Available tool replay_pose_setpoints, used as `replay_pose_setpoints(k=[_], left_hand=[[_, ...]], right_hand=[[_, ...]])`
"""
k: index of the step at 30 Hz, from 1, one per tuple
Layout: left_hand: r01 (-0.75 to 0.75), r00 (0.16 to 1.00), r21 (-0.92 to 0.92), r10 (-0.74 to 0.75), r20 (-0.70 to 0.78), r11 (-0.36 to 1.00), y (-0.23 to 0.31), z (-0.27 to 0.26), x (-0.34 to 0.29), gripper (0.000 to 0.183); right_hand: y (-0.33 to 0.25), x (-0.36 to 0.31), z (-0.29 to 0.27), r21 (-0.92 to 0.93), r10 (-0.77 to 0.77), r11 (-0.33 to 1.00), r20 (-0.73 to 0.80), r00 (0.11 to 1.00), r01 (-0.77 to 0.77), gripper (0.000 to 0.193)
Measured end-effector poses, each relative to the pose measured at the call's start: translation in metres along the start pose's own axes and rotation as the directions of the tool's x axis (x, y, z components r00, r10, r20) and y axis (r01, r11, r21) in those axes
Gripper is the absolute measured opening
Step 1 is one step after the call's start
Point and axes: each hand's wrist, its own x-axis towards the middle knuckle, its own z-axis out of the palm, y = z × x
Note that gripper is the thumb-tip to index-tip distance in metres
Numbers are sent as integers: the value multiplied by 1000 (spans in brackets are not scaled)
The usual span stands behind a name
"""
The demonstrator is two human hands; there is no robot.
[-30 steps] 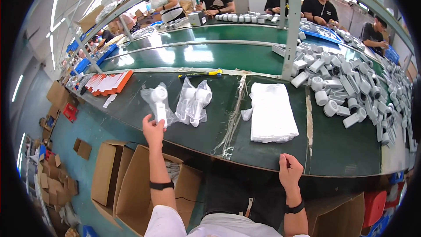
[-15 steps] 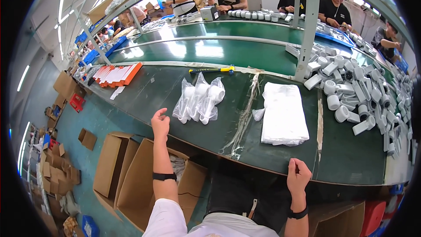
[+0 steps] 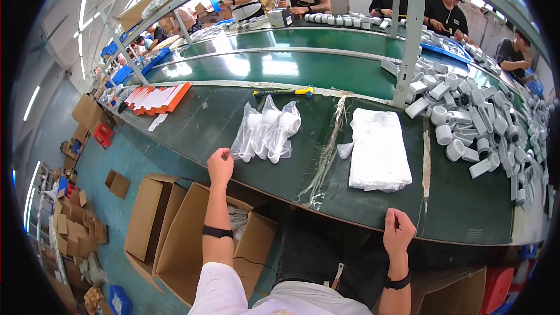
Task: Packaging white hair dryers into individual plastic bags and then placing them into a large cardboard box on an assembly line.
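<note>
Three clear plastic bags (image 3: 267, 131), each with a white long-handled part with a round head inside, lie side by side on the dark green worktable (image 3: 280, 178). My left hand (image 3: 220, 167) is at the lower left corner of the leftmost bag, fingers curled in; whether they pinch its edge is hidden. My right hand (image 3: 399, 232) rests in a loose fist at the table's front edge, with nothing showing in it. Just beyond it lies a stack of flat white plastic bags (image 3: 380, 150), a crumpled bit of clear plastic (image 3: 345, 150) at its left side.
A big heap of grey-white plastic parts (image 3: 466, 119) covers the right side. A yellow-and-black hammer (image 3: 286, 91) lies at the table's back edge, left of a metal post (image 3: 410, 41). An orange tray of white pieces (image 3: 157, 99) sits far left. Open cartons (image 3: 186, 245) stand below. Several people work opposite.
My left hand has moved slightly right and nearer me, to the leftmost bag's corner, and its fingers have curled in. My right hand has barely moved.
</note>
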Motion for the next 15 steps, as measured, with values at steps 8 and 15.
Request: replay_pose_setpoints(k=[8,15], left_hand=[[193,978,-187,-174,111,963,-10,-13,-18,25],[200,964,-370,-114,240,907,8,-4,-22,75]], right_hand=[[-3,0,1,-7,6,1000,20,1000,-6,15],[-1,1,0,-25,-5,1000,11,1000,5,11]])
